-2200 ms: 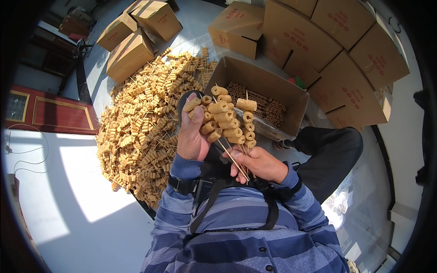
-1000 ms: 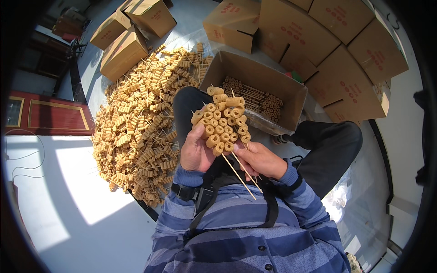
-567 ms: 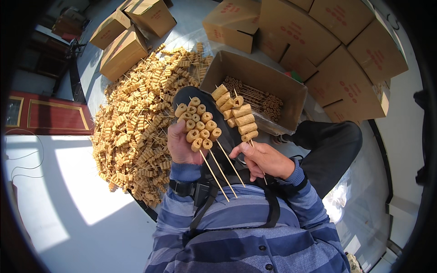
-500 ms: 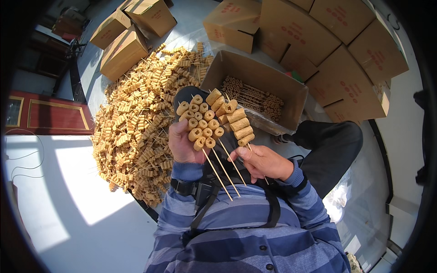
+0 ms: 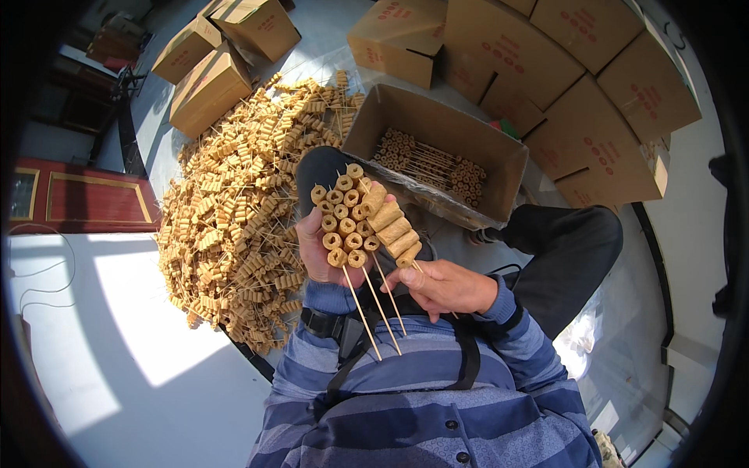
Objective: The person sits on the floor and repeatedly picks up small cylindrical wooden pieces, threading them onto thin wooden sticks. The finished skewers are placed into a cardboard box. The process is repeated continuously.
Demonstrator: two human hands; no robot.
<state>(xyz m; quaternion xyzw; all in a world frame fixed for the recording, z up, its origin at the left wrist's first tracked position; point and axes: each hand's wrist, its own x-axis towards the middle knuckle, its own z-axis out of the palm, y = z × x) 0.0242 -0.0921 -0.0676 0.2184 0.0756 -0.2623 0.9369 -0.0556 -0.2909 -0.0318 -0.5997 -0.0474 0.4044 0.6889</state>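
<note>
In my left hand [image 5: 314, 253] lies a small bunch of skewers [image 5: 341, 216], each threaded with golden-brown hollow rolls whose round ends face up. Their bare sticks point down toward my body. My right hand [image 5: 452, 287] pinches the stick of another skewer [image 5: 395, 232], just below its rolls. That skewer rests against the right side of the bunch, its rolls lying sideways. The fingers of my left hand are mostly hidden behind the rolls.
To the left rises a large heap of similar skewers [image 5: 234, 226]. Beyond my knees stands an open cardboard box [image 5: 437, 113] with skewers laid in rows [image 5: 429, 168]. More cartons [image 5: 515, 54] are stacked at the far right, and others [image 5: 211, 90] stand at the far left.
My right hand has brought its skewer leftward against the bunch, and its rolls now touch those in my left hand. The bunch has shifted slightly.
</note>
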